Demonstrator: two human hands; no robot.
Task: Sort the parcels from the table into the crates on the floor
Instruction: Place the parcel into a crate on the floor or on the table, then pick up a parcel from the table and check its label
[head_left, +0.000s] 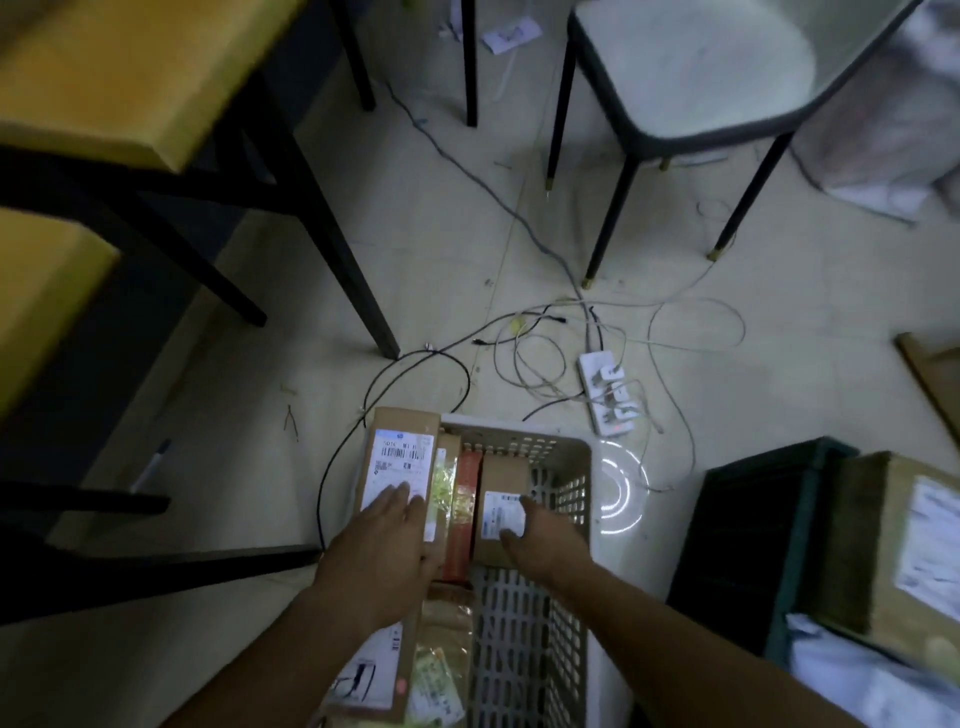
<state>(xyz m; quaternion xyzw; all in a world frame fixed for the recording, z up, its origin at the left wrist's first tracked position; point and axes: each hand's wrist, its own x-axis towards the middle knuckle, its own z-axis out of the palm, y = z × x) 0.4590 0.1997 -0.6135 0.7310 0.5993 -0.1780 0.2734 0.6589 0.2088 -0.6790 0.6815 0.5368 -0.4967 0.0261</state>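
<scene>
Pale tiled floor (270, 457) strewn with cables, at lower centre a grey perforated plastic crate (524, 623) packed with parcels, left hand (384, 545) flat, fingers straight, on a long labelled cardboard box (397, 467), right hand (540, 540) spread loosely over a small labelled brown box (501, 499), grip uncertain.

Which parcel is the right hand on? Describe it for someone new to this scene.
Find the grey perforated crate on the floor. The small cardboard box stands at its far end, under the right hand. It lies right of the orange parcel and bears a small white label.
</scene>
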